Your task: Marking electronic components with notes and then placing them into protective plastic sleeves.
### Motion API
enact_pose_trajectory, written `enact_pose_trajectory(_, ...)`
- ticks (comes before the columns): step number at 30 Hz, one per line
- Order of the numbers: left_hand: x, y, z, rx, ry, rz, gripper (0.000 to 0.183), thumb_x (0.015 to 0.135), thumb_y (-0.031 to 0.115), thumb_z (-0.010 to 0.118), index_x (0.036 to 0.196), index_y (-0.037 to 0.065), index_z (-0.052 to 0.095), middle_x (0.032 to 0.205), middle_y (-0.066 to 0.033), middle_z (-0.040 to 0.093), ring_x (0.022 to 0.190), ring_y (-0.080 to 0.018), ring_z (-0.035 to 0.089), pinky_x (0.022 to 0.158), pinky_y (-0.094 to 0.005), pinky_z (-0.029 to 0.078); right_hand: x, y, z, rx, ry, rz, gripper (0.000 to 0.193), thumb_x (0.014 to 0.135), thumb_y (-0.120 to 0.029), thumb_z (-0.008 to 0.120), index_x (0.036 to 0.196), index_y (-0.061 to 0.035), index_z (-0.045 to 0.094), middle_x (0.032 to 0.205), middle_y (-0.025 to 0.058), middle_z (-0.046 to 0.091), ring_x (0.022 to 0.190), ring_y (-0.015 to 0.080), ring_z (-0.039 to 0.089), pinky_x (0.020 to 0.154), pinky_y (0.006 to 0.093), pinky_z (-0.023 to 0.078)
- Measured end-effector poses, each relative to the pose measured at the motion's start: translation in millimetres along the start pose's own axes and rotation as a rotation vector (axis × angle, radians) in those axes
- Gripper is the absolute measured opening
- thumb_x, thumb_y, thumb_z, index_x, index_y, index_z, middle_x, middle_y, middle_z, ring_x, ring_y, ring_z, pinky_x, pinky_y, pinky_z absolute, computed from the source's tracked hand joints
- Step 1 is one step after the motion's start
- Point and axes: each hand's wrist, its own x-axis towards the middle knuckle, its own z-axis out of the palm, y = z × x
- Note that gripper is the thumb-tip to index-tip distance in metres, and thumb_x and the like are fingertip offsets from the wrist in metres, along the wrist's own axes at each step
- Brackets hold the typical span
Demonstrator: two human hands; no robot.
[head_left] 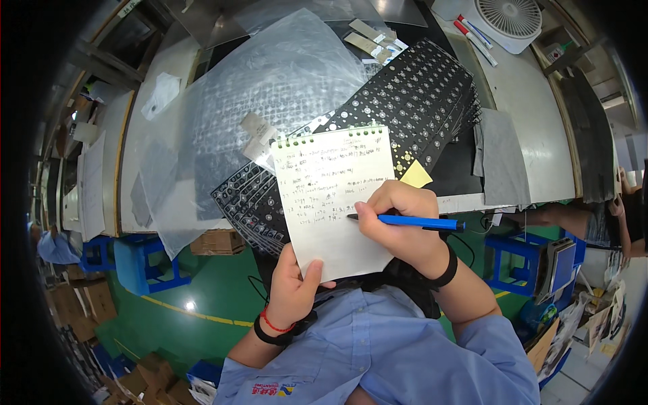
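Note:
A ring-bound notepad (324, 243) with handwritten lines on its upper part is tilted toward me, over the near edge of the workbench. My left hand (297, 287) grips its lower left corner, thumb on top of the page and the other fingers behind. My right hand (399, 226) is closed around a blue marker pen (422, 221), its tip at the lowest written lines. Behind the pad lies a stack of black keyboard-like plates (412, 94) with rows of round spots. Another dark plate with key-shaped cutouts (253, 209) shows left of the pad.
A translucent plastic sheet (270, 74) covers much of the bench's left part. A yellow sticky note (416, 175) and a grey cloth (499, 158) lie to the right. Markers (476, 40) and a white fan (509, 20) are far right. Blue stools (145, 263) stand below the bench.

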Motion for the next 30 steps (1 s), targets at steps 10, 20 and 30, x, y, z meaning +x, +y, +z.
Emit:
enact_pose_trajectory(10, 0.0, -0.8, 0.0, 0.013, 0.017, -0.003, 0.032, 0.097, 0.004, 0.045, 0.126, -0.007, 0.034, 0.113, -0.0152, 0.057, 0.093, -0.0158, 0.064, 0.068, -0.0250, 0.059, -0.5, 5.2, -2.7, -0.057, -0.037, -0.034, 0.023, 0.074, 0.002, 0.072, 0.062, -0.0045, 0.053, 0.062, 0.0037, 0.061, 0.050, 0.0085, 0.054, 0.046, 0.0227, 0.040)
enact_pose_trajectory(20, 0.3, -0.6, -0.7, 0.026, 0.004, 0.007, 0.032, 0.098, 0.004, 0.044, 0.126, -0.007, 0.034, 0.113, -0.0156, 0.057, 0.093, -0.0158, 0.064, 0.068, -0.0254, 0.059, 0.6, 1.2, 0.6, -0.063, -0.005, -0.003, 0.025, 0.072, -0.002, 0.072, 0.060, -0.0046, 0.051, 0.054, 0.0066, 0.050, 0.046, 0.0170, 0.048, 0.044, 0.0284, 0.038)
enact_pose_trajectory(30, 0.4, 1.6, 0.8, 0.020, 0.010, 0.001, 0.033, 0.098, 0.005, 0.045, 0.127, -0.006, 0.034, 0.113, -0.0153, 0.058, 0.093, -0.0159, 0.064, 0.068, -0.0254, 0.059, -0.8, 4.3, -2.0, -0.087, -0.019, -0.013, 0.025, 0.074, 0.003, 0.070, 0.061, -0.0040, 0.050, 0.059, 0.0039, 0.059, 0.049, 0.0086, 0.053, 0.046, 0.0226, 0.039)
